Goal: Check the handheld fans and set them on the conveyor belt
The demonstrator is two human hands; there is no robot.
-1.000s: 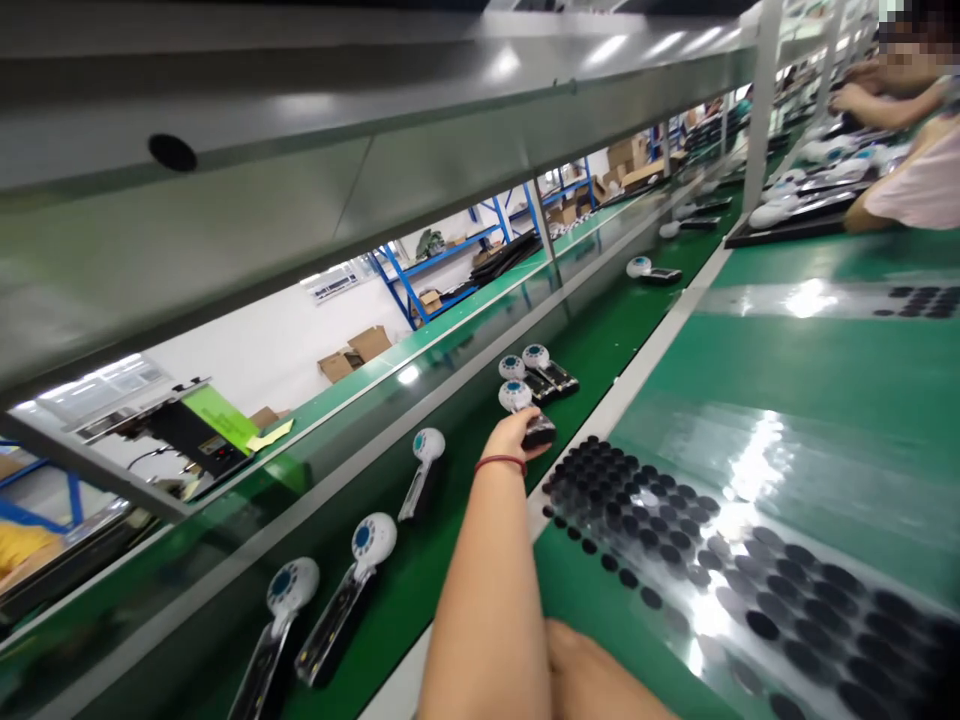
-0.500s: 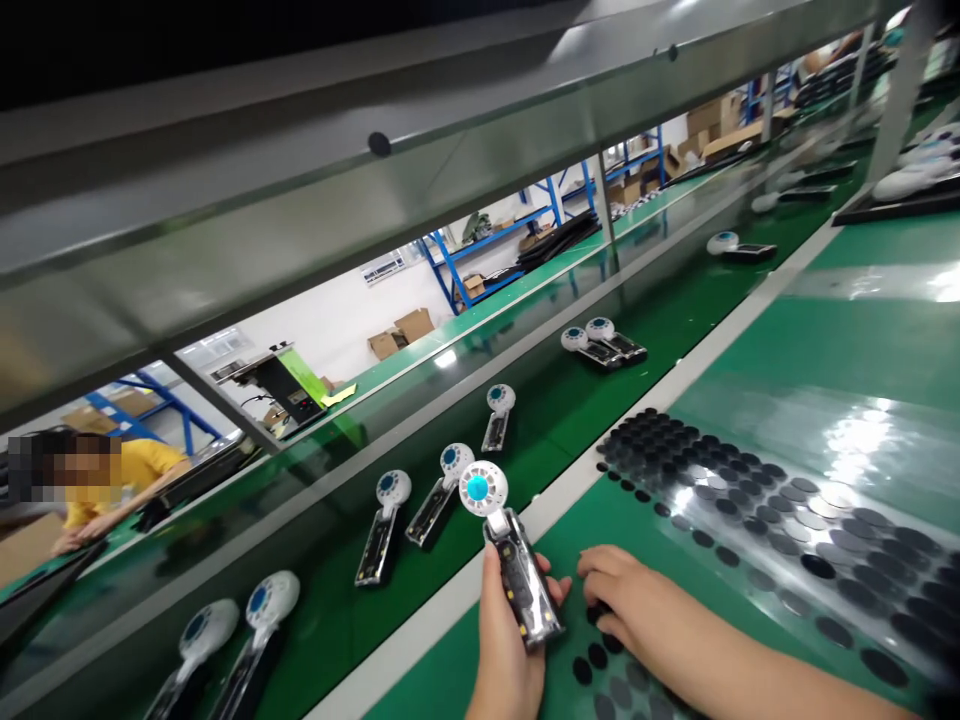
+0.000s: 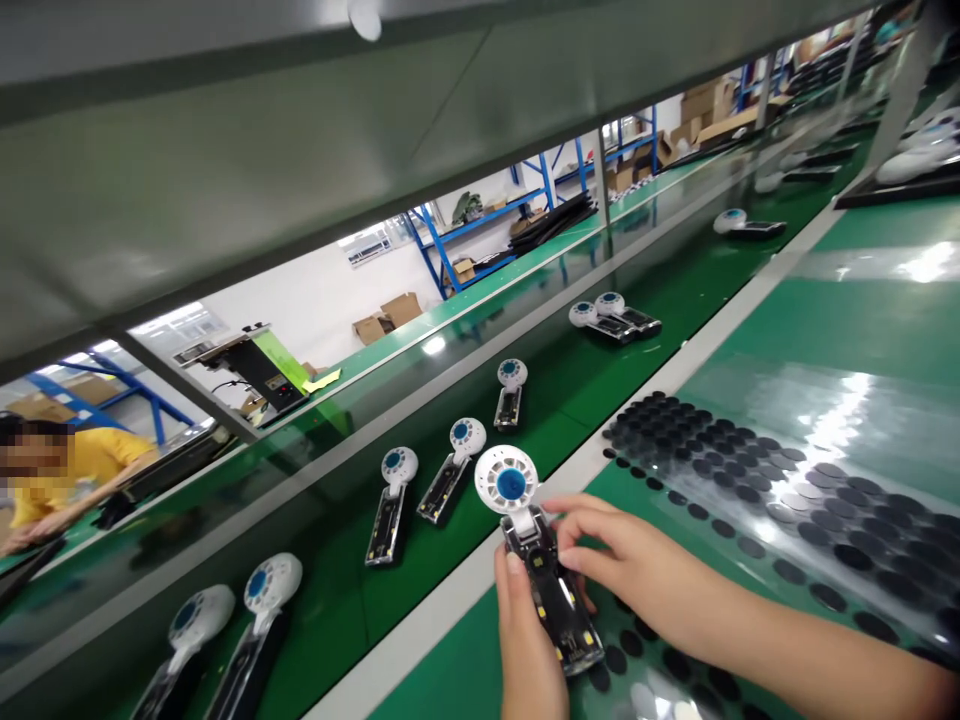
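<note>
Steadying the white-headed device (image 3: 553, 594) above the table (image 3: 454, 660) seems my step: left fingers (image 3: 514, 580) grasp its dark body; right fingers (image 3: 589, 530) curl at its right edge, pinching or not I cannot tell. The next move, I judge, calls for a firm left hold.

No wording, brand or number is legible; the small label (image 3: 277, 384) on the black machine (image 3: 255, 368), beyond the green conveyor belt (image 3: 330, 620), is too tiny.

White fan head (image 3: 489, 472) with blue center, black handle (image 3: 559, 605) with yellow spots, green belt (image 3: 420, 590), rows of black dots (image 3: 739, 465).
</note>
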